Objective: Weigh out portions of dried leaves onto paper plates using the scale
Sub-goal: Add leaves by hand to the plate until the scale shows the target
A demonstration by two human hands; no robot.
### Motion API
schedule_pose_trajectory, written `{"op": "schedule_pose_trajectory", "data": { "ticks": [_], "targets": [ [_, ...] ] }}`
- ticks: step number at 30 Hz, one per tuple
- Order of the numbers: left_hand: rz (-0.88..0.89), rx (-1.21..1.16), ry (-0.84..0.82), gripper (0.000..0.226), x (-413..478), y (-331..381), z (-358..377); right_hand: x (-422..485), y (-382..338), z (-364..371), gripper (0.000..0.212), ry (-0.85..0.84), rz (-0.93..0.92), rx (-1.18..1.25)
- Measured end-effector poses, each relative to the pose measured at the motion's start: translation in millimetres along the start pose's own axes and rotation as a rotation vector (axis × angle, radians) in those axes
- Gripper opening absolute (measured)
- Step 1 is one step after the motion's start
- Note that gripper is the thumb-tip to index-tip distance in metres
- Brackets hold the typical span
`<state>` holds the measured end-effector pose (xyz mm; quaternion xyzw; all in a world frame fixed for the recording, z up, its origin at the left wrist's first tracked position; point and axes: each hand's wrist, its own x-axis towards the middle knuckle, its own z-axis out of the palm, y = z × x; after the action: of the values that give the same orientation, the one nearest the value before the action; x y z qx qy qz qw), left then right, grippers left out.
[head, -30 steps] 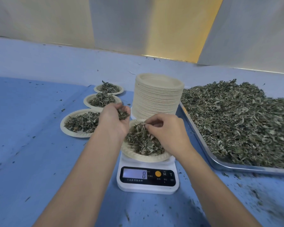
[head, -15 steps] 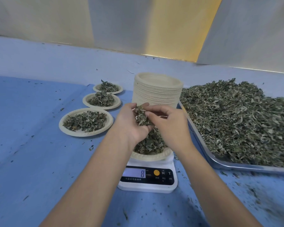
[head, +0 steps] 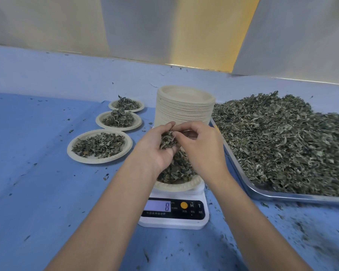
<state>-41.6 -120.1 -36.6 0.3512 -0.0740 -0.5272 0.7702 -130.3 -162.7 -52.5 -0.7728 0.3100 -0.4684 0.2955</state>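
Note:
A white digital scale (head: 174, 210) stands on the blue table, its display reading 8. On it sits a paper plate (head: 179, 185) heaped with dried leaves (head: 177, 169). Above the plate my left hand (head: 157, 147) cups a clump of leaves (head: 167, 140) in its palm. My right hand (head: 201, 147) hovers beside it, thumb and fingertips pinching at that clump. Both hands hide the far half of the plate.
Three filled paper plates (head: 99, 146) (head: 118, 120) (head: 126, 104) line up at the left. A tall stack of empty plates (head: 184, 106) rises behind the scale. A metal tray (head: 262, 194) piled with loose leaves (head: 282, 141) fills the right. Leaf crumbs litter the table.
My left hand came in from the left plates to over the scale plate, and my right hand rose from the plate's leaves to meet it. The display stays at 8.

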Motion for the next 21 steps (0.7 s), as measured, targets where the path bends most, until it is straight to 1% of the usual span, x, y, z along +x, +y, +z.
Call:
{"op": "schedule_pose_trajectory", "data": {
  "ticks": [2,5,9,15,21],
  "targets": [
    [-0.004,-0.036,0.008,0.027,0.2,0.4,-1.0,-0.1,-0.5,0.1,0.008,0.010,-0.001,0.029],
    [-0.013,-0.140,-0.007,0.033,-0.8,3.3,-0.7,0.5,-1.2,-1.2,0.010,0.046,0.009,0.081],
    [0.029,-0.182,0.058,0.030,0.6,11.3,-4.7,3.7,0.2,-6.6,0.010,0.091,0.062,0.173],
    [0.079,-0.238,0.095,0.028,1.5,27.5,-14.0,7.4,5.1,-9.8,0.006,0.098,0.113,0.169],
    [0.091,-0.246,0.123,0.026,0.4,29.6,-15.5,5.9,4.5,-8.6,0.007,0.096,0.100,0.156]
  ]
}}
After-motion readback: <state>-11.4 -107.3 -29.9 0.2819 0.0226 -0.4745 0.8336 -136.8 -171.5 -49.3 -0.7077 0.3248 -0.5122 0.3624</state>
